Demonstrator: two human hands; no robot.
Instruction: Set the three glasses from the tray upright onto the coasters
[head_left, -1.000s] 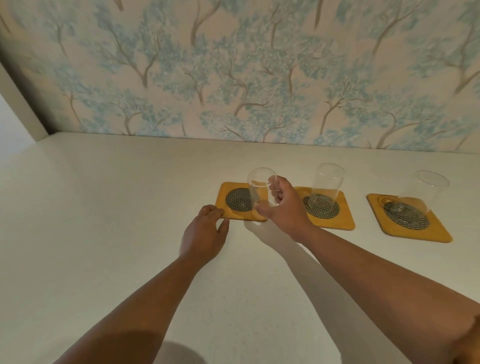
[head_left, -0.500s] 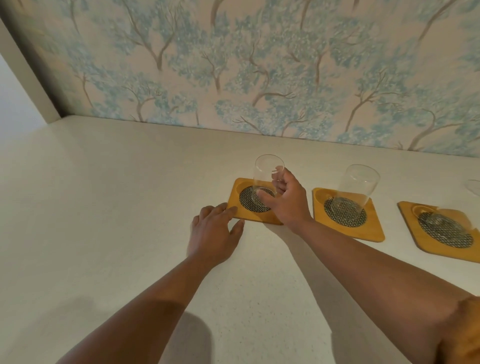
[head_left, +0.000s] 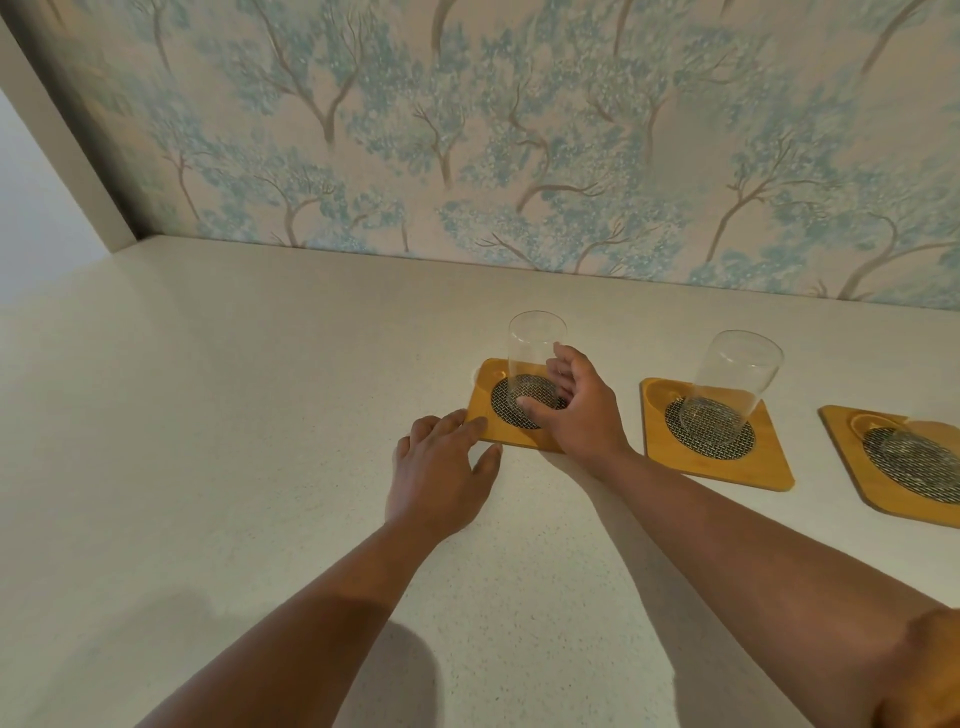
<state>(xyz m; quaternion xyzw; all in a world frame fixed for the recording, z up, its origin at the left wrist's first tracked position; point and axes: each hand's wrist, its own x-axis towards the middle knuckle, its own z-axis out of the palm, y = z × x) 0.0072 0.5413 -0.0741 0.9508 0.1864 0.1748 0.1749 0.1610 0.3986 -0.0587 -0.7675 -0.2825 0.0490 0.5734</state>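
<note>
A clear glass (head_left: 535, 348) stands upright on the dark mesh disc of the leftmost wooden coaster (head_left: 485, 415). My right hand (head_left: 582, 410) wraps its lower part from the right, thumb in front and fingers behind. Spread flat on the counter, my left hand (head_left: 441, 467) has its fingertips on the near left corner of that coaster. A second glass (head_left: 732, 384) stands upright on the middle coaster (head_left: 727, 462). The third coaster (head_left: 904, 467) is cut off by the right edge, and what it carries is out of view. No tray shows.
The pale speckled counter (head_left: 234, 441) runs left and toward me. A wall papered with blue trees (head_left: 467, 130) rises right behind the coasters. A white panel (head_left: 67, 171) closes the far left corner.
The glass in my right hand has come down from a tilted hold above the coaster's edge to standing on the mesh disc. The view has shifted left, pushing the third coaster to the edge.
</note>
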